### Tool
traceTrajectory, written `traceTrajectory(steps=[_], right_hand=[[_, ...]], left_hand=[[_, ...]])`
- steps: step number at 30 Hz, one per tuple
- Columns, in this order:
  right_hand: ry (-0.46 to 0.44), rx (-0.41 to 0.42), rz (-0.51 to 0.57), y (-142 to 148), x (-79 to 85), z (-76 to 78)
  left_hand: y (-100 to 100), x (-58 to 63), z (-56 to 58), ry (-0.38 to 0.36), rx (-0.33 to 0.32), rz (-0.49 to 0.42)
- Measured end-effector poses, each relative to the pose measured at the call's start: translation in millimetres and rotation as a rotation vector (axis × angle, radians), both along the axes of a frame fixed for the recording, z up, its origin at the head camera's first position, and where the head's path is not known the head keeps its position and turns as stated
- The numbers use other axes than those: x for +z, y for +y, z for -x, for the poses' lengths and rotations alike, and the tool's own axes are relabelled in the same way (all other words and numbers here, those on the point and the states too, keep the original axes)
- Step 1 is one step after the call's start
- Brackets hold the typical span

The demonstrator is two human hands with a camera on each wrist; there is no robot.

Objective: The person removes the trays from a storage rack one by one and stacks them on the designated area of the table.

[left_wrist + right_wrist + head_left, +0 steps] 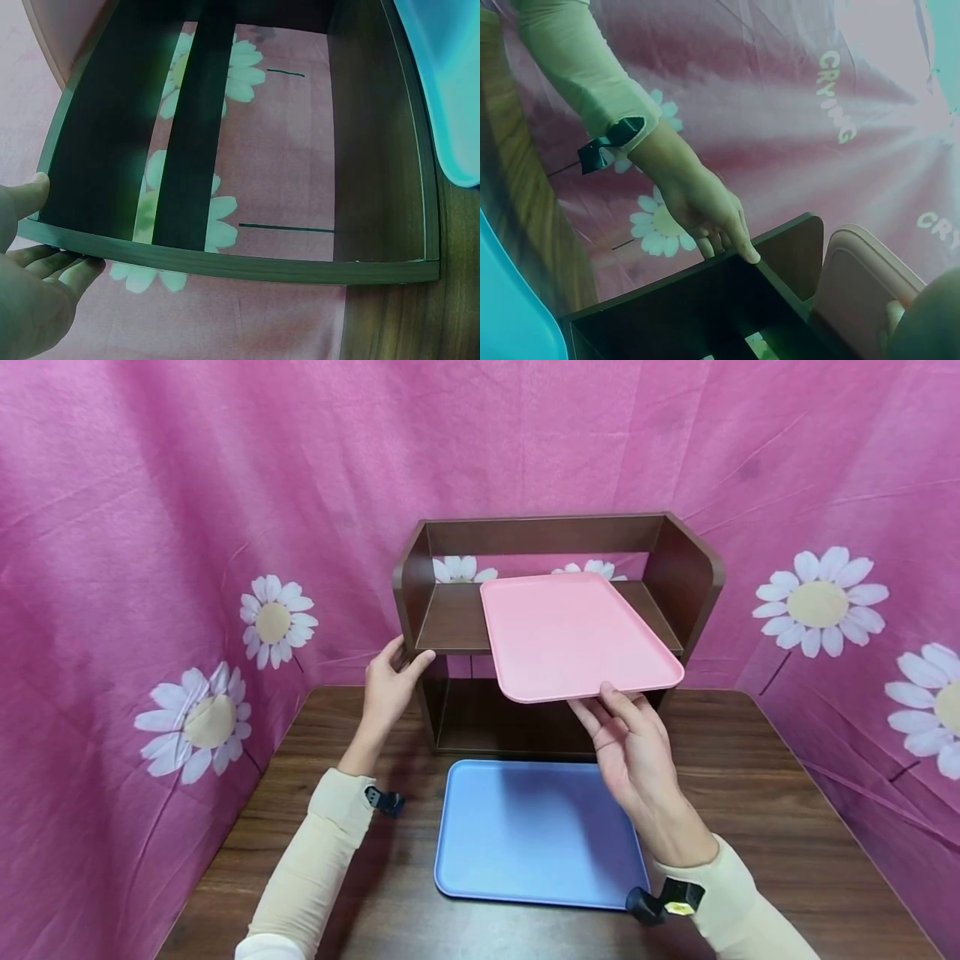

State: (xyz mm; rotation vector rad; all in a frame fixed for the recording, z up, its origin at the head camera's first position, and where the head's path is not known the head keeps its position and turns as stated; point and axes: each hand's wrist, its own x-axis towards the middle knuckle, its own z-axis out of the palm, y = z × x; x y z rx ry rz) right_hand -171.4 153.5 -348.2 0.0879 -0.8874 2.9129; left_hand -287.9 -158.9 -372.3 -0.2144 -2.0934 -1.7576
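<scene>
A pink tray [573, 635] is gripped at its near edge by my right hand [637, 756], thumb on the rim and fingers underneath. Its far part reaches over the upper board of a dark brown two-level shelf [453, 620], and the near part juts out in front. Whether the tray's far end touches the board is hard to tell. My left hand [386, 689] holds the shelf's left side at the height of that board. In the left wrist view, the thumb [30, 193] lies on the front edge, with the other fingers round the outer side.
On the wooden table [750, 793], a blue tray [536, 835] lies flat just in front of the shelf. The shelf's lower level [510, 722] opens toward me. Pink cloth [337, 468] with white daisies hangs behind and on both sides.
</scene>
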Motion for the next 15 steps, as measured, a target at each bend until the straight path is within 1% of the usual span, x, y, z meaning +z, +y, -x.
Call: traceTrajectory(steps=[3,11,15], right_hand=[[-0.013,-0.016,0.017,1.1,1.2,-1.1],[-0.018,-0.037,0.004,3.0,-0.2,-2.2],[-0.026,-0.049,0.014,4.0,-0.6,-1.8]], left_hand=[[-0.1,0.5,-0.5,0.000,0.003,0.000],[-0.5,1.1,-2.0,-0.009,0.000,-0.003],[-0.2,1.0,-1.3,-0.008,0.000,0.000]])
